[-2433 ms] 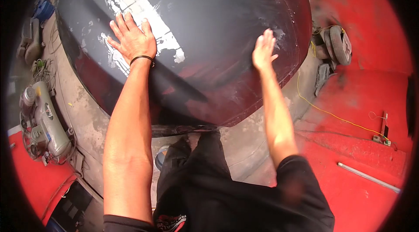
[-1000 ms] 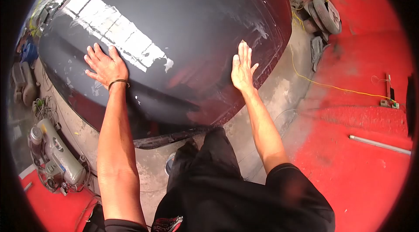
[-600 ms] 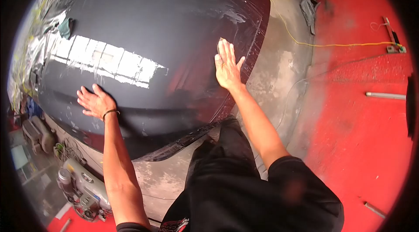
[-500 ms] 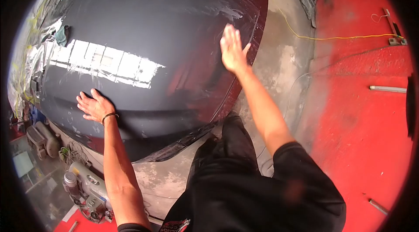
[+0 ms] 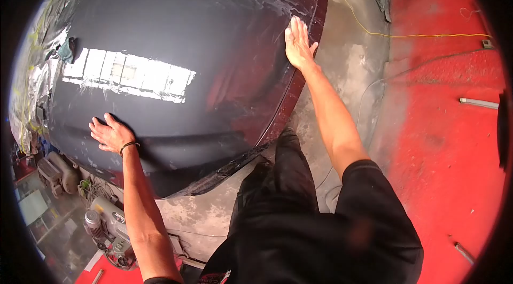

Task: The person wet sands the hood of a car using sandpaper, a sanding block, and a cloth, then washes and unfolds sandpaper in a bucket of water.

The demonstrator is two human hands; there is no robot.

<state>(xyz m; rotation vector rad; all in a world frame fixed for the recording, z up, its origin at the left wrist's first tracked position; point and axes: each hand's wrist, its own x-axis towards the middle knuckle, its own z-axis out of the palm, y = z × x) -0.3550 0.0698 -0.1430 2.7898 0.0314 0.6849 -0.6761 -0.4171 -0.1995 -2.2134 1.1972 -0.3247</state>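
Observation:
A dark, glossy car hood [image 5: 176, 27] fills the upper left, with a window's bright reflection and pale smears on it. Flat on its near left part rests my left hand [image 5: 113, 134], fingers spread, a dark band at the wrist. My right hand [image 5: 299, 44] lies with fingers stretched along the hood's right side, near the seam by the dark red edge. Neither hand holds anything. A dark green cloth [image 5: 66, 50] sits at the hood's far left, beside crinkled plastic sheeting [image 5: 40, 78].
An air compressor [image 5: 109, 228] stands at lower left, another grey machine [image 5: 56, 172] beyond it. A yellow cord [image 5: 411, 35] crosses the concrete floor [image 5: 347, 65] to the red wall [image 5: 438, 139]. A pale tube [image 5: 478, 103] is at the right.
My right hand has slid outward to the right and slightly away, toward the hood's edge. My left hand has shifted slightly left and nearer. The camera view has also shifted a little.

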